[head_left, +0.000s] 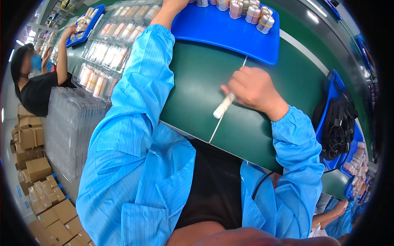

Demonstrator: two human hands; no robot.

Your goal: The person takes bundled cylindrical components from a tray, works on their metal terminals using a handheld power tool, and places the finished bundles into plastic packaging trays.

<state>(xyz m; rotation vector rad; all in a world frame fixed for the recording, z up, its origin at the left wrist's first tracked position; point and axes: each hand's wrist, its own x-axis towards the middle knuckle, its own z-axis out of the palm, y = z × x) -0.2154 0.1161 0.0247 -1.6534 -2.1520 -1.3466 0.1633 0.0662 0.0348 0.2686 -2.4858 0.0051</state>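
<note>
My right hand (254, 88) is closed above the green tabletop (193, 82), its fingers curled round a slim whitish tube (223, 106). The tube slants down toward me, and its rounded lower end sticks out below the fist. At the top edge my left hand (175, 5) reaches past the left side of a blue tray (225, 39). The picture's edge cuts its fingers off, so I cannot see what they touch. On the far part of that tray stand several banded bundles of pale and pinkish tubes (266, 23).
Clear plastic trays of tubes (108, 55) lie at the left, beside a tall stack of clear trays (72, 131). Cardboard boxes (39, 168) stand on the floor. A co-worker in black (39, 92) sits far left. At right, a blue bin (334, 164) holds black cables.
</note>
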